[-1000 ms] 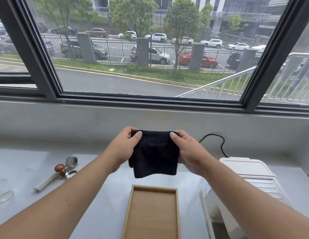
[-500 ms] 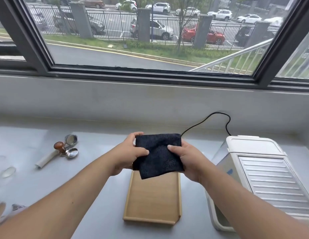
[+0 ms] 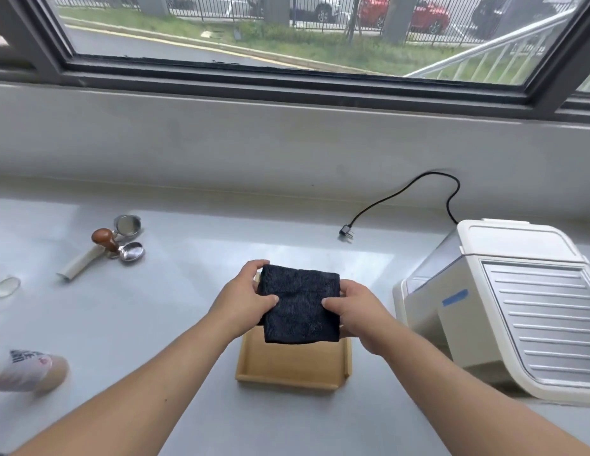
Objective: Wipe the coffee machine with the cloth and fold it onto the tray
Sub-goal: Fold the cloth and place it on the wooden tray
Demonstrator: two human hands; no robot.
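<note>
A dark folded cloth (image 3: 300, 307) is held flat between both hands, over the far half of a shallow wooden tray (image 3: 292, 365) in the middle of the grey counter. My left hand (image 3: 242, 302) grips the cloth's left edge, thumb on top. My right hand (image 3: 354, 309) grips its right edge the same way. Whether the cloth touches the tray I cannot tell. The white coffee machine (image 3: 504, 307) stands to the right of the tray, with a ribbed metal top.
The machine's black cord and plug (image 3: 346, 232) lie unplugged behind the tray. A portafilter, a wooden-knobbed tamper (image 3: 104, 240) and a metal spoon lie at the left. A glass (image 3: 4, 287) and a printed packet (image 3: 27, 368) sit at the left edge. The window wall rises behind.
Both hands have lowered the folded cloth from chest height, hanging upright, down to lie flat over the tray. My view has tilted down toward the counter.
</note>
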